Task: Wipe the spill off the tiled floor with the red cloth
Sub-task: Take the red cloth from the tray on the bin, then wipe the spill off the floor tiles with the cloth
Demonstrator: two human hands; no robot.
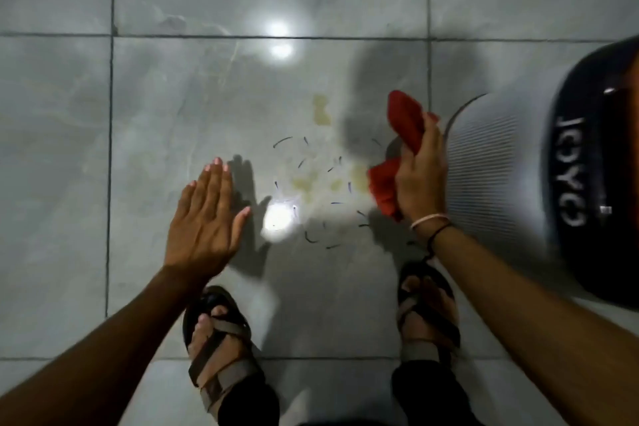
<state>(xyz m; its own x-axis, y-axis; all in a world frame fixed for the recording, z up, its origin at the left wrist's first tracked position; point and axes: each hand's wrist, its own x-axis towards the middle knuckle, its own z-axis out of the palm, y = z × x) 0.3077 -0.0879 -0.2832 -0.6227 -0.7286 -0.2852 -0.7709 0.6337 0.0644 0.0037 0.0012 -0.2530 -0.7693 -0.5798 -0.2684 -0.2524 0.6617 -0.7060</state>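
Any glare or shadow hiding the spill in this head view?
Head view: one glare spot sits at the spill's left edge, two more lie farther up the tile; the shadow of the right hand and red cloth darkens its right side; edges curve from the wide lens.

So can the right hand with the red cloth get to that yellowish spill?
Probably yes: the right hand holds the red cloth beside the spill, with only bare tile between.

Indoor domestic-looking room, indicated by glossy grey marble-pattern floor tiles [269, 107] with dark grout lines, reflected ceiling lights, and a ribbed appliance [539, 176] standing at right.
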